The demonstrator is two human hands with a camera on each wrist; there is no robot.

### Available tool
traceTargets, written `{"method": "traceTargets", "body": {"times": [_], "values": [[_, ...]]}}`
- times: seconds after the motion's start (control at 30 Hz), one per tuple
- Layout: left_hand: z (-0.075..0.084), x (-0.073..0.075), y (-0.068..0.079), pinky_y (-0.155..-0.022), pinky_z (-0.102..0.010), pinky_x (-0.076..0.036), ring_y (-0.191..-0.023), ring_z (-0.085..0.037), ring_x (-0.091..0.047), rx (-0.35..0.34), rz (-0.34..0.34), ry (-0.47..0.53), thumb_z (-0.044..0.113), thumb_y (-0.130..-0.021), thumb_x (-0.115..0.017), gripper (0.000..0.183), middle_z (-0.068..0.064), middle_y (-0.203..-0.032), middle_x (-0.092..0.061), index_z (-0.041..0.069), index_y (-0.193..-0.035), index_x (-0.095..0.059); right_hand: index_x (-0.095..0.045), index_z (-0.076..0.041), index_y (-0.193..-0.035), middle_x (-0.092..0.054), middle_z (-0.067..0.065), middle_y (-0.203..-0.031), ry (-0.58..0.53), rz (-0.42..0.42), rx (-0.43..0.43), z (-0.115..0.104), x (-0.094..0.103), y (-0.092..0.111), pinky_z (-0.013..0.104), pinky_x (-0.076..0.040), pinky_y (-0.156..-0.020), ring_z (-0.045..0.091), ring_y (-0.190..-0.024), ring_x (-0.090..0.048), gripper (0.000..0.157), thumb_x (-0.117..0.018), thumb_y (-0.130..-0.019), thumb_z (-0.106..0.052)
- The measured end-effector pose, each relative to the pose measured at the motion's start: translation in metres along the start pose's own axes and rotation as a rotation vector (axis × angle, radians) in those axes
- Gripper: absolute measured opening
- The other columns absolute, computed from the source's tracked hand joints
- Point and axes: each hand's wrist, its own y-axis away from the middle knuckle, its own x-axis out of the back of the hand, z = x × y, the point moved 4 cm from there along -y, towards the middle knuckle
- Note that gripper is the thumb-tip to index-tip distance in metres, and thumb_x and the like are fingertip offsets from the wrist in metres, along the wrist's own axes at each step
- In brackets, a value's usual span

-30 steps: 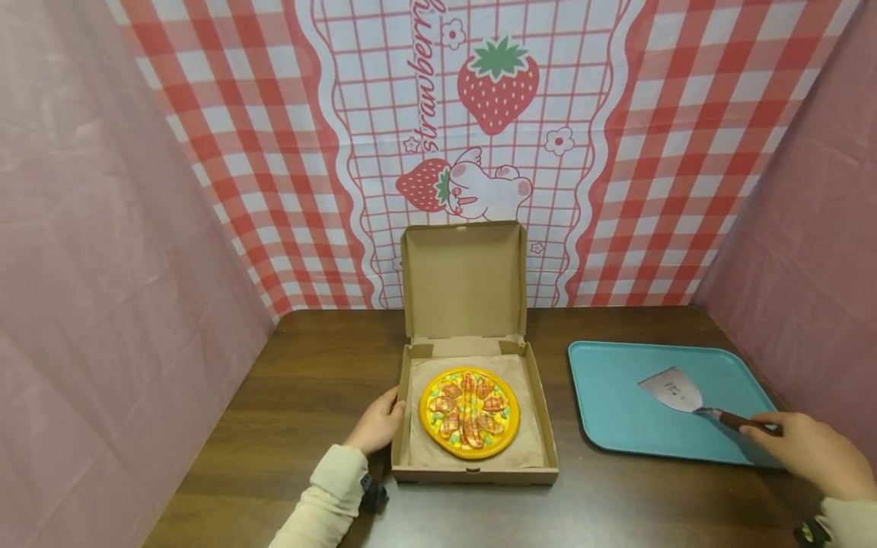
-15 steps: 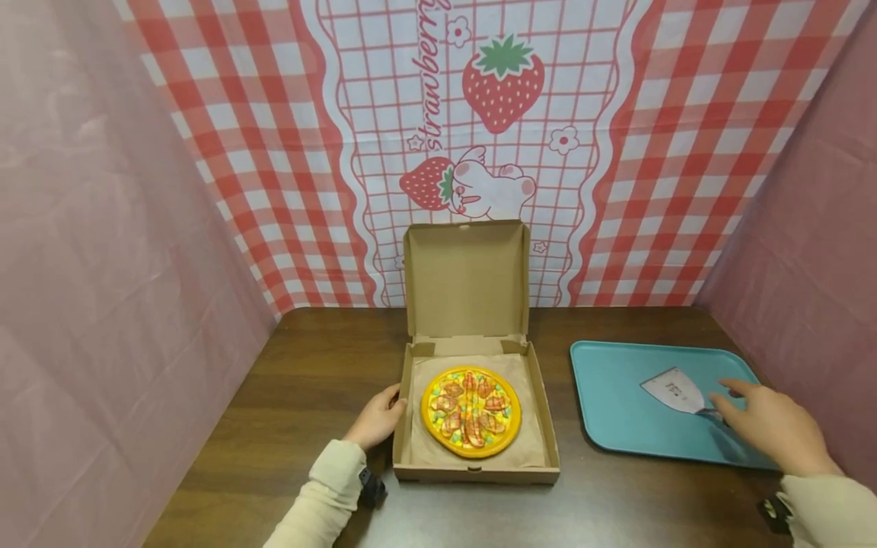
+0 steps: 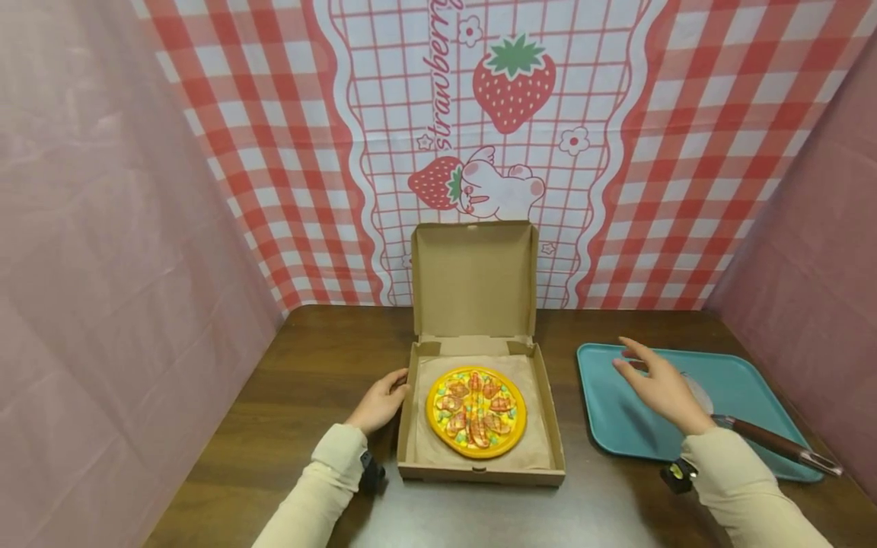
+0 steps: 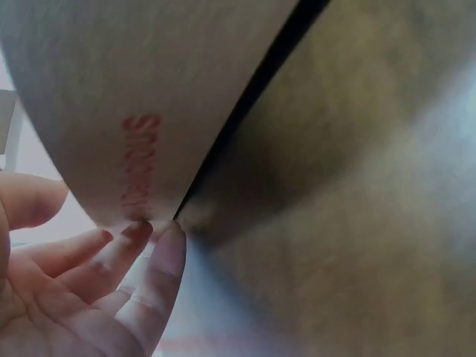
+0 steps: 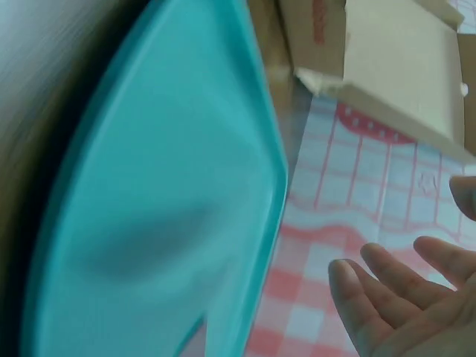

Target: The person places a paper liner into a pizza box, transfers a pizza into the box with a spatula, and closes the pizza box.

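Note:
A flat cardboard pizza box [image 3: 479, 475] stands with its lid [image 3: 475, 281] raised, and a round yellow-rimmed pizza [image 3: 476, 411] lies on paper inside it. My left hand [image 3: 378, 401] rests at the box's left side. In the left wrist view, its extended fingers [image 4: 160, 260] meet the lower part of the box wall [image 4: 97, 74]. My right hand [image 3: 664, 387] holds nothing and hovers over the blue tray [image 3: 606, 418], fingers spread toward the box. Beneath and behind it lies a spatula with a dark wooden handle [image 3: 767, 440], its blade partly covered by the hand.
All of this sits on a dark wooden table [image 3: 322, 342]. A red-and-white checked strawberry cloth [image 3: 301, 152] hangs behind, with pink curtains [image 3: 123, 304] on both sides. A strip of table lies between box and tray.
My right hand has let go of the spatula handle and moved left over the tray, leaving the spatula lying there. The left hand has stayed at the box's side.

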Motion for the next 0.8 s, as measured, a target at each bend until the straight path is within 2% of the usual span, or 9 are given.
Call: {"method": "traceTargets", "body": {"times": [0.13, 0.27, 0.53, 0.67, 0.8], "values": [[0.004, 0.007, -0.010, -0.109, -0.052, -0.041, -0.131, -0.044, -0.048, 0.005, 0.011, 0.034, 0.011, -0.101, -0.049, 0.048, -0.031, -0.141, -0.050, -0.011, -0.143, -0.040, -0.022, 0.000, -0.154, -0.039, 0.036, -0.144, -0.129, -0.032, 0.042, -0.011, -0.016, -0.022, 0.067, -0.040, -0.097, 0.056, -0.128, -0.040, 0.059, -0.038, -0.106, -0.031], [0.011, 0.017, -0.022, -0.112, -0.053, -0.037, -0.135, -0.045, -0.043, 0.019, 0.039, 0.073, 0.014, -0.101, -0.050, 0.053, -0.030, -0.146, -0.043, -0.010, -0.146, -0.035, -0.022, 0.001, -0.154, -0.037, 0.036, -0.147, -0.247, -0.023, 0.066, -0.020, -0.028, -0.044, 0.066, -0.035, -0.106, 0.052, -0.134, -0.038, 0.059, -0.041, -0.106, -0.028], [0.023, 0.034, -0.047, -0.119, -0.055, -0.025, -0.146, -0.043, -0.025, 0.081, 0.087, 0.113, 0.033, -0.102, -0.049, 0.066, -0.021, -0.161, -0.022, 0.005, -0.155, -0.023, -0.020, 0.000, -0.155, -0.031, 0.034, -0.152, -0.285, -0.031, 0.022, -0.045, -0.046, -0.077, 0.063, -0.030, -0.112, 0.050, -0.140, -0.032, 0.061, -0.041, -0.106, -0.029], [0.027, 0.033, -0.059, -0.121, -0.051, -0.022, -0.150, -0.037, -0.019, 0.105, 0.095, 0.154, 0.040, -0.102, -0.047, 0.070, -0.015, -0.164, -0.017, 0.010, -0.158, -0.017, -0.013, 0.001, -0.156, -0.025, 0.034, -0.154, -0.298, -0.054, -0.020, -0.056, -0.056, -0.089, 0.061, -0.027, -0.115, 0.050, -0.141, -0.028, 0.059, -0.037, -0.106, -0.021], [0.031, 0.029, -0.069, -0.123, -0.050, -0.017, -0.151, -0.035, -0.016, 0.136, 0.069, 0.179, 0.042, -0.103, -0.043, 0.071, -0.016, -0.164, -0.016, 0.007, -0.158, -0.014, -0.007, 0.001, -0.156, -0.016, 0.033, -0.157, -0.349, -0.074, -0.075, -0.061, -0.068, -0.099, 0.058, -0.023, -0.118, 0.048, -0.145, -0.022, 0.062, -0.037, -0.105, -0.017]]}}
